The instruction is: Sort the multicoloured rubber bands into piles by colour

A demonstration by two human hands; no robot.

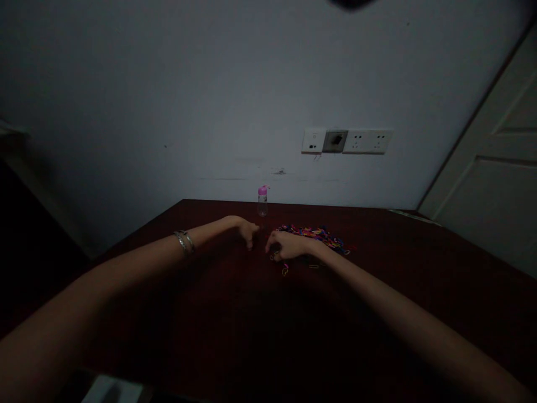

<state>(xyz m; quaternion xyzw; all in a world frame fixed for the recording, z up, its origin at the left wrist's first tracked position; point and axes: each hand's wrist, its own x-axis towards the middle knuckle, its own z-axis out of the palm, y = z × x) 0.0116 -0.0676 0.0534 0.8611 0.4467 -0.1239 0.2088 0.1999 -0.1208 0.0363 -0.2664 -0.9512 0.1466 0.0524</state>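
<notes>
In the dim head view, my left hand (247,230) hovers low over the dark table, thumb and fingers apart, with nothing I can make out in it. To its right, my right hand (290,245) curls its fingers at the near left edge of a pile of colourful cords (323,235). A thin cord with a yellowish loop (285,271) hangs below these fingers and seems gripped in them. A single yellowish clip-like loop (313,266) lies just in front of the pile. Part of the pile is hidden behind my right hand.
A clear bottle with a pink cap (262,201) stands behind my hands near the wall. Sockets and switches (347,141) are set in the wall. The dark red table (235,313) reaches the wall; a pale door (495,162) is at right. Something whitish (113,390) shows at bottom left.
</notes>
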